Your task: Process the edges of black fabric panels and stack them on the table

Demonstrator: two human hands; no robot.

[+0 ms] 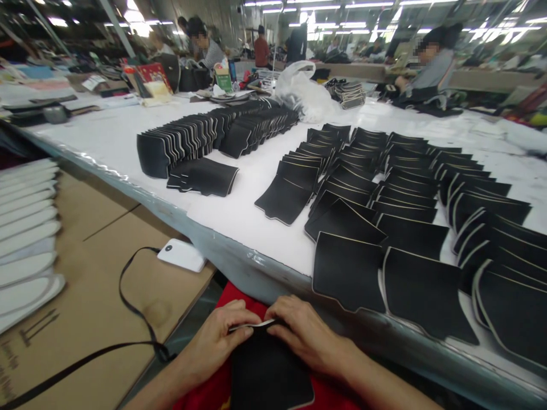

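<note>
Left hand [226, 329] and right hand [304, 331] both on one black panel [271, 373], close together at its far edge. Left fingers clamped on that edge, thumb on the near side; right fingers likewise pinching it, just beside the left. Pale rim of the panel visible between the two grips. Panel position: over red cloth [337, 396] at the person's lap, off the near edge of the white tabletop [217, 213], its body extending toward the wearer. On the tabletop, right: overlapping rows of panels [419, 273], similar black with pale rims. Farther left: a long stack of panels [179, 142] standing on edge, a few flat pieces [207, 177] lying just in front. Behind the stack, a white plastic bag [299, 91]. Left of the tabletop: cardboard [102, 245] carrying a white device [182, 254], black strap [128, 287] attached, and a row of white sole-shaped pieces [25, 245]. Background right: a seated co-worker [433, 68].
</note>
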